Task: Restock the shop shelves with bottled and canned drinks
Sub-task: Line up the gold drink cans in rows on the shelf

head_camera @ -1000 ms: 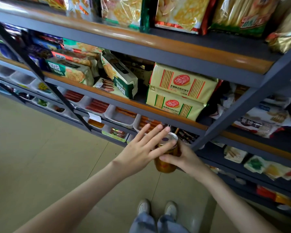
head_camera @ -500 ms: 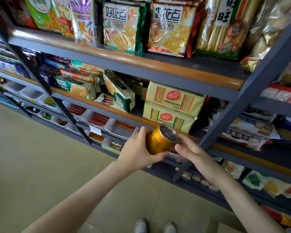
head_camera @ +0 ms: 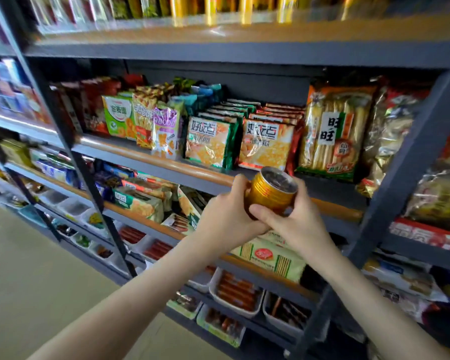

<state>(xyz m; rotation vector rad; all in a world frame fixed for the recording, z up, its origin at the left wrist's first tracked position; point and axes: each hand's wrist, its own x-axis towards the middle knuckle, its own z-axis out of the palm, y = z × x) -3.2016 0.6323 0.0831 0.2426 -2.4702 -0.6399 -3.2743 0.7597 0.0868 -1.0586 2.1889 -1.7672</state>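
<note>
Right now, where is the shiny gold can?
In the head view, the ribbed gold metal can is right of centre, held between the left hand and right hand, before the orange-edged shelf rail.

My left hand (head_camera: 226, 219) and right hand (head_camera: 294, 219) cover the lower part of the can (head_camera: 270, 189); they also hide part of the cracker pack (head_camera: 270, 258); the top shelf goods (head_camera: 218, 9) are blurred and cut by the upper edge; the far-left boxes (head_camera: 8, 92) are blurred too.

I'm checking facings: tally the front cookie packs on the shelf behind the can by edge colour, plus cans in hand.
Green-edged cookie pack: 1
Red-edged cookie pack: 1
Gold can, held by left hand and right hand: 1
Total: 3
</note>
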